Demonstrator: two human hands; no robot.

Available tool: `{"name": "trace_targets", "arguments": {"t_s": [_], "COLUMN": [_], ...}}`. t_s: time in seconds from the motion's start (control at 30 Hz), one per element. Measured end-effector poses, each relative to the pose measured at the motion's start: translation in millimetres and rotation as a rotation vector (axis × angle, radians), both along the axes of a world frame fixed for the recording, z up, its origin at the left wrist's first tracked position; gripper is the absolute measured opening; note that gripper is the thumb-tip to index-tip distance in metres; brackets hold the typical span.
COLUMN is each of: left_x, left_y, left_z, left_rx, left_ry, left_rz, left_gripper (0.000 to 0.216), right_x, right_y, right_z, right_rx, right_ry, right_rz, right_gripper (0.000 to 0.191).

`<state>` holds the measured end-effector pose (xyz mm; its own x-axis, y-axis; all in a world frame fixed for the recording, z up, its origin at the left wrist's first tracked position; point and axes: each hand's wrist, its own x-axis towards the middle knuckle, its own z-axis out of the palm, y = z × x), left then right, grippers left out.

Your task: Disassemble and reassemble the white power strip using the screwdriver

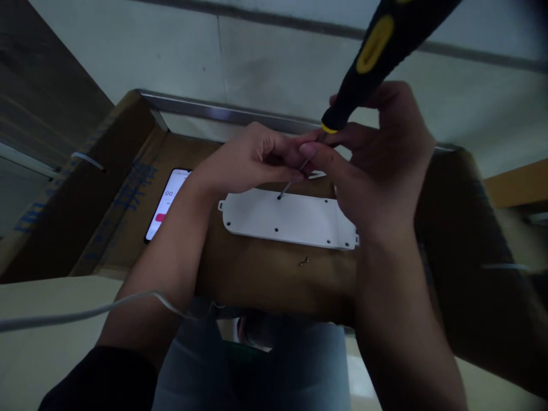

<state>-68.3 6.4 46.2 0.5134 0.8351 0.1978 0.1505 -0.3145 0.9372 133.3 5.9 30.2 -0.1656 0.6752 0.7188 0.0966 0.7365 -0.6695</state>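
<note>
Cardboard (257, 281) is supporting the white panel (299, 220), where your left hand (261, 157) and right hand (381, 157) are gripping the screwdriver (363, 65) at one hole (279, 197), loose screws (305, 261) near the panel suggesting work is partway.

Left hand (263, 157) was bent at the wrist, fingers curled in and thumb closed against them, tips just beside the right thumb (310, 150). Right hand (385, 148) met those fingertips from their right, thumb pinched toward the index, other fingers crooked above it. Left forearm (166, 248) slanted down-left of the fingers; right forearm (396, 291) dropped more steeply, down-right of them.
</note>
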Motion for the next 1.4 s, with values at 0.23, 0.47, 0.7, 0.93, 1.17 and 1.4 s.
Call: {"name": "trace_targets", "arguments": {"t_s": [0.23,0.47,0.7,0.93,1.17,1.4], "left_x": [14.2,19.4,-9.8,-24.4,-21.1,-21.6], "left_y": [-2.3,3.0,6.7,24.4,24.4,24.0], "left_z": [-4.6,-9.7,4.2,-12.5,-4.7,-4.5], "left_rx": [-0.026,0.071,-0.025,-0.082,-0.095,-0.084], "left_ry": [-0.034,0.002,0.29,0.87,0.202,-0.053], "left_rz": [0.122,0.082,0.062,0.28,0.487,0.468], "left_gripper": [0.027,0.028,0.021,0.03,0.032,0.035], "right_x": [-7.1,-6.4,-8.2,-18.8,-33.9,-42.1], "right_y": [-13.2,-3.5,-6.1,-13.4,-13.0,-18.0], "right_z": [10.3,10.6,11.7,16.0,-2.5,-13.6], "right_rx": [0.019,0.157,0.093,0.142,0.002,-0.045], "right_ry": [0.017,0.119,0.133,0.312,0.351,0.196], "right_rz": [-0.055,-0.104,-0.075,-0.15,-0.008,-0.106], "right_gripper": [0.033,0.039,0.03,0.016,0.021,0.015]}}
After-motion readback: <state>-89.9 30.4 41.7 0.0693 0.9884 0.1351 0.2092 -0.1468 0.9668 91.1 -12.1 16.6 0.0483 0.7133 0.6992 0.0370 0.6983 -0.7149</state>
